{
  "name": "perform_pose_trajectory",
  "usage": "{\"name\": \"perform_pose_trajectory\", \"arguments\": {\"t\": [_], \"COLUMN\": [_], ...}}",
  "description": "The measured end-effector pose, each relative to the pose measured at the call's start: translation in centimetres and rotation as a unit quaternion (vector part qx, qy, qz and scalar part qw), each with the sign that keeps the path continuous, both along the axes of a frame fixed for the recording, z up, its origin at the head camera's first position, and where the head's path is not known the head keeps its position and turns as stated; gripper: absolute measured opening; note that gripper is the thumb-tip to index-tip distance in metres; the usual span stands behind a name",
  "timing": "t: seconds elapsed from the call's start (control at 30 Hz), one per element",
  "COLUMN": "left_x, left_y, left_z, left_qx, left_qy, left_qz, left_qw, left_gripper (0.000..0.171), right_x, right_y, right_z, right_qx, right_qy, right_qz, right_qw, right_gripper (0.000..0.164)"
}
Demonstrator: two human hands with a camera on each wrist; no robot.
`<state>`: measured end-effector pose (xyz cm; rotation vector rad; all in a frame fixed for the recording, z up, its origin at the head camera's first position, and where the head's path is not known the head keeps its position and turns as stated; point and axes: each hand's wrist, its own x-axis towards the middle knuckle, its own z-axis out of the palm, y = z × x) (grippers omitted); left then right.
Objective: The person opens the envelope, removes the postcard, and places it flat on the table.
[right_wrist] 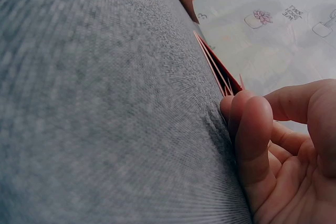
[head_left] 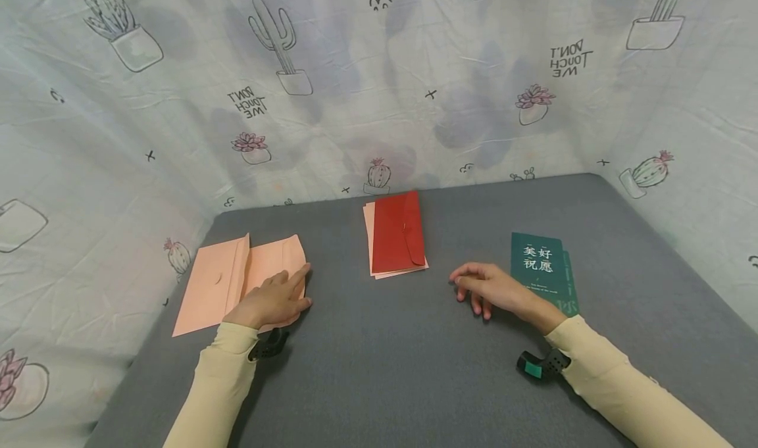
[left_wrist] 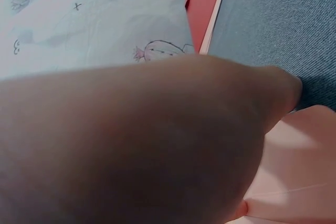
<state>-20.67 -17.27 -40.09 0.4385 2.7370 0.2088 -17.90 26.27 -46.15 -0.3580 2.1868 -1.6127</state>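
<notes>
On the left, my left hand (head_left: 269, 301) lies over a pink envelope (head_left: 278, 254), its fingers extended across the rounded flap at that envelope's right side. Partly overlapping it is a second pink envelope (head_left: 201, 287) with a small curved slit. The left wrist view shows the pink paper (left_wrist: 304, 156) beside the blurred hand. My right hand (head_left: 488, 287) hovers low over the table with loosely bent fingers and holds nothing. In the right wrist view its fingers (right_wrist: 252, 129) hang relaxed. Just behind its wrist are dark green cards (head_left: 535, 257) with white characters, partly hidden by the forearm.
A red envelope (head_left: 393, 234) lies on pink ones (head_left: 368, 224) at the back middle of the grey table (head_left: 379, 369). A cloth printed with cacti (head_left: 355, 106) hangs along the back and both sides. Black bands with cameras (head_left: 539, 366) sit at my wrists.
</notes>
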Motion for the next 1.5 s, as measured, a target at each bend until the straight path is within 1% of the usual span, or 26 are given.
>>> {"name": "perform_pose_trajectory", "arguments": {"t": [0.07,0.13,0.2,0.3,0.4,0.5,0.67,0.73,0.87,0.93,1.0,1.1,1.23,1.3,1.4,1.47,1.5], "left_x": [0.0,0.0,-0.1,0.0,0.0,0.1,0.2,0.2,0.0,0.0,0.0,-0.1,-0.6,-1.3,-2.6,-3.3,-3.6], "left_y": [-0.1,-0.1,-0.1,0.1,0.4,0.8,1.2,1.4,1.8,2.2,2.7,3.5,4.9,5.6,6.6,7.3,7.8], "left_z": [-0.1,-0.1,-0.2,0.1,0.5,0.8,1.0,1.0,1.2,1.5,1.7,2.1,2.3,2.2,1.6,1.2,1.0], "left_qx": [0.002,0.003,0.002,0.005,0.014,0.031,0.058,0.066,0.091,0.106,0.132,0.183,0.254,0.288,0.335,0.352,0.35], "left_qy": [0.006,0.02,0.044,0.083,0.114,0.12,0.094,0.093,0.129,0.152,0.163,0.156,0.114,0.082,0.03,0.008,0.002], "left_qz": [0.002,0.002,-0.002,-0.002,-0.003,-0.005,-0.004,0.001,0.019,0.028,0.037,0.042,0.04,0.04,0.043,0.053,0.056], "left_qw": [1.0,0.9998,0.999,0.9966,0.9934,0.9923,0.9939,0.9934,0.9873,0.9822,0.9772,0.9698,0.9597,0.9533,0.9406,0.9346,0.935], "left_gripper": [0.079,0.082,0.085,0.087,0.084,0.079,0.072,0.07,0.066,0.062,0.057,0.051,0.05,0.051,0.05,0.049,0.05], "right_x": [0.0,0.0,0.1,0.1,0.1,0.1,0.2,0.3,0.3,0.4,0.4,0.4,0.5,0.5,0.5,0.5,0.4], "right_y": [0.0,0.0,0.0,0.0,0.0,-0.1,-0.1,-0.2,-0.2,-0.1,0.0,0.0,0.0,0.0,0.0,0.0,0.0], "right_z": [0.0,-0.1,-0.1,0.0,0.0,0.0,0.2,0.2,0.2,0.2,0.2,0.2,0.2,0.1,0.0,0.0,0.0], "right_qx": [-0.001,-0.002,0.0,0.0,0.003,0.005,0.003,0.002,0.001,0.0,0.0,0.0,0.003,0.004,0.006,0.008,0.009], "right_qy": [0.0,-0.001,-0.003,-0.007,-0.005,-0.004,-0.007,-0.011,-0.012,-0.009,-0.006,-0.004,-0.001,-0.002,-0.001,-0.001,0.001], "right_qz": [0.0,-0.001,-0.002,-0.006,-0.009,-0.01,-0.009,-0.011,-0.013,-0.011,-0.011,-0.012,-0.015,-0.017,-0.018,-0.019,-0.017], "right_qw": [1.0,1.0,1.0,1.0,1.0,1.0,1.0,1.0,1.0,1.0,1.0,1.0,1.0,1.0,1.0,1.0,1.0], "right_gripper": [0.035,0.035,0.034,0.033,0.033,0.033,0.034,0.033,0.033,0.034,0.034,0.034,0.034,0.033,0.033,0.033,0.033]}}
